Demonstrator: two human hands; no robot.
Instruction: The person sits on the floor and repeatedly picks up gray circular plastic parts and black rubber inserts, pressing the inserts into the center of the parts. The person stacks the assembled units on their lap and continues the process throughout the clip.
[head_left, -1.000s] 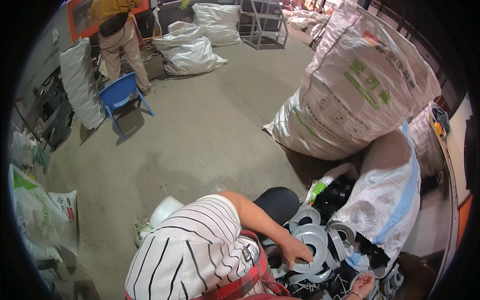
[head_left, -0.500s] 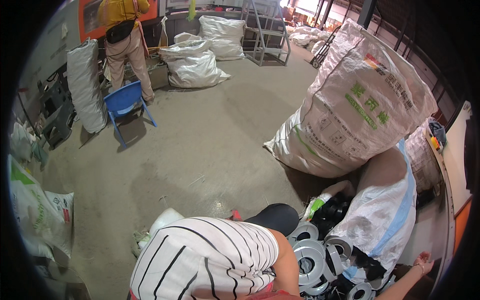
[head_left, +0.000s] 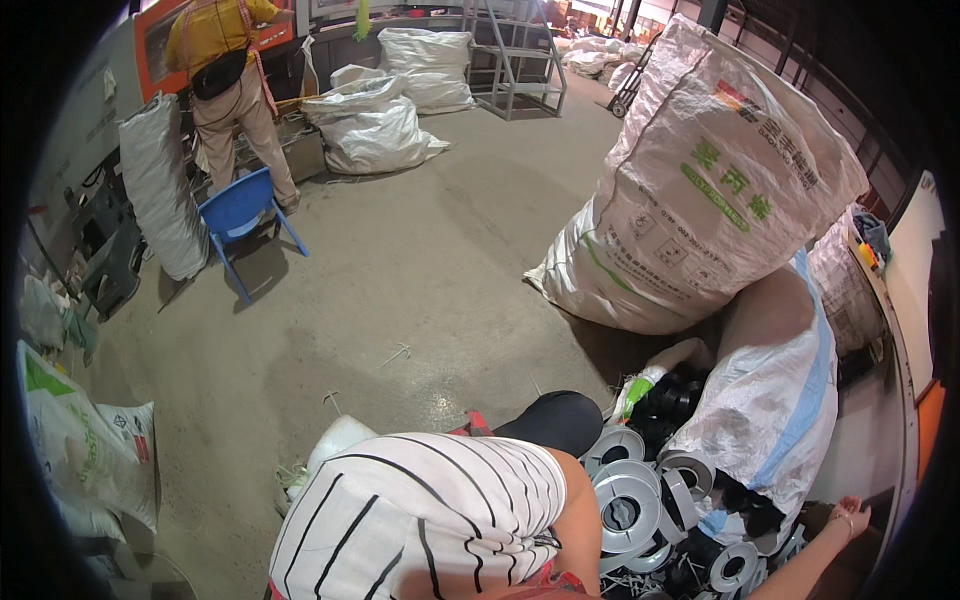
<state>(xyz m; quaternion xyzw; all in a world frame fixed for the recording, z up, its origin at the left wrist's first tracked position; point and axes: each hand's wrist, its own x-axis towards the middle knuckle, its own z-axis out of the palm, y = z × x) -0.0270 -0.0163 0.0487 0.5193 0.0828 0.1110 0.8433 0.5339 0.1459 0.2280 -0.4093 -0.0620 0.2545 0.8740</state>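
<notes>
Evidently, round pale-grey plastic rings (head_left: 650, 512) are lying heaped at the lower right, beside the bare left forearm (head_left: 580, 530); its hand is running out of view, so I cannot tell its fingers' state. The right hand (head_left: 850, 511) is hovering to the right of the rings, fingers partly curled; whether they are gripping anything is too small to tell. A white woven bag with a blue stripe (head_left: 755, 400) is crowding the heap's right side, a dark-clad knee (head_left: 555, 418) its left, glossy black plastic parts (head_left: 668, 398) its far edge. Beyond, a huge white woven sack (head_left: 640, 270) is bearing bold green characters, finer dark print and boxed pictograms. At the left edge, a smaller white sack (head_left: 85, 450) is showing green lettering and a red patch.
</notes>
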